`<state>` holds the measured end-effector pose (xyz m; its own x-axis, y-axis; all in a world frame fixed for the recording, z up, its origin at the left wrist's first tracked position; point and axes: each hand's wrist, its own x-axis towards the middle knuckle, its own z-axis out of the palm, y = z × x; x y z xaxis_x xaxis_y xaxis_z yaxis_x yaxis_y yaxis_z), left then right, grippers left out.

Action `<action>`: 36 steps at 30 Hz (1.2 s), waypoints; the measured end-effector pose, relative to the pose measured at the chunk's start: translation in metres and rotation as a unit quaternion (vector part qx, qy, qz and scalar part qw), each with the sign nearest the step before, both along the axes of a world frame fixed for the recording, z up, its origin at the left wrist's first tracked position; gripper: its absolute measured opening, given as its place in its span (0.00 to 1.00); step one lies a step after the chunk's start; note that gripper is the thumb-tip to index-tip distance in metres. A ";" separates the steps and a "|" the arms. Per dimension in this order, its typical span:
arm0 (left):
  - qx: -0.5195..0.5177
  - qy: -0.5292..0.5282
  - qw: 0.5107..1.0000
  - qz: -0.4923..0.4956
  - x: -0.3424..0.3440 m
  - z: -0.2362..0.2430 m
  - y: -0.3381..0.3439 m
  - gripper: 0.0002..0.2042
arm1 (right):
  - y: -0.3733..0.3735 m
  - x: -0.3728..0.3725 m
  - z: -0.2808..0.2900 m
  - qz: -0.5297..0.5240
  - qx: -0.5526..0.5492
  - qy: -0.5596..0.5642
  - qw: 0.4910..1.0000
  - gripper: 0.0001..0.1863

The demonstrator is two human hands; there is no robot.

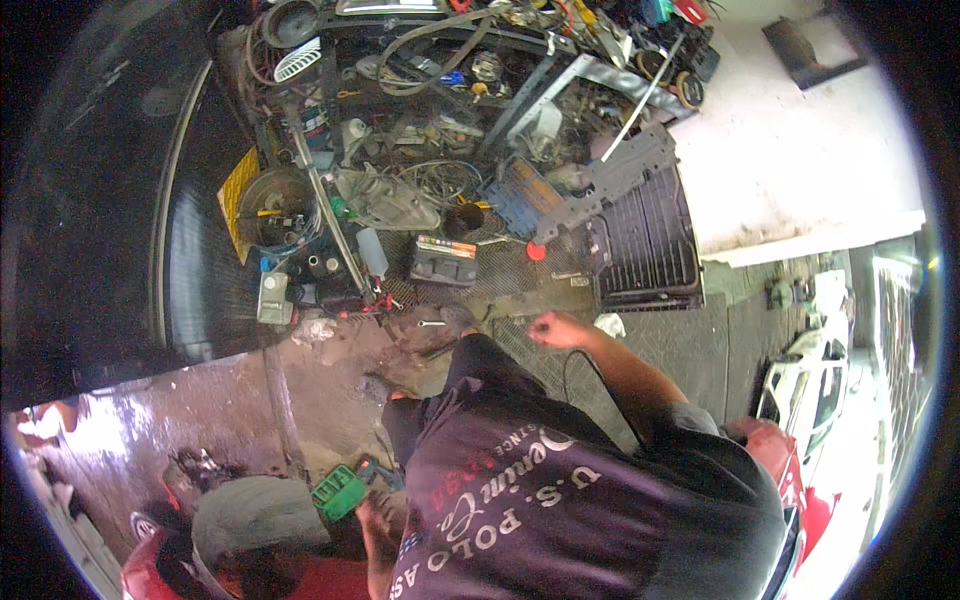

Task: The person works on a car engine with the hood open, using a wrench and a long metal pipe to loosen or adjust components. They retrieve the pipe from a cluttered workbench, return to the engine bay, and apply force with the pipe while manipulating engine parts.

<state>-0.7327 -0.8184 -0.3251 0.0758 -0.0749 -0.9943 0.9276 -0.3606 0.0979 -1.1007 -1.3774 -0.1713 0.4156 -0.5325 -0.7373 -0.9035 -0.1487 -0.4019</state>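
Close beneath you, your dark shirt (640,510) lay in soft creases, pale lettering printed across the cloth. Low on your left, a hard green case (345,500) with dark hollows sat beside your body. Your left hand (378,515) was at its right edge, the forearm rising from below; whether the fingers pinched the case or merely touched it, I could not tell. Your right arm reached forward, the right hand (558,328) out ahead with fingers curled inward; I could not tell whether they closed on anything small. A thin black cord (567,372) curved just beside that forearm.

Past your knees spread a brown, stained floor (330,420), shiny with light toward the left. A slim metal wrench (431,323) lay near your right shoe (458,320). Farther on, you had a squat, whitish jug (273,298) at the left, then a boxy dark battery (443,267) near a pale plastic bottle (371,252). Rightward, a round red cap (536,251) lay near a black ribbed panel (650,245). A yellow board (240,200) stood by a round bucket (275,192) with things inside. Beyond, hoses and worn metal made a tangled heap (400,130), with a smooth white wall (780,160) to the right.
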 end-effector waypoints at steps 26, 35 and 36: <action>-0.068 -0.122 0.990 -0.023 0.110 -0.051 0.015 0.18 | 0.109 0.018 0.003 0.014 0.001 -0.046 0.999 0.16; 0.066 -0.258 0.915 0.304 0.063 0.009 0.134 0.18 | 0.027 0.192 -0.030 0.035 0.076 0.011 0.996 0.16; 0.097 -0.256 0.917 0.289 0.058 0.016 0.131 0.18 | 0.021 0.218 -0.035 0.060 0.074 0.010 0.995 0.16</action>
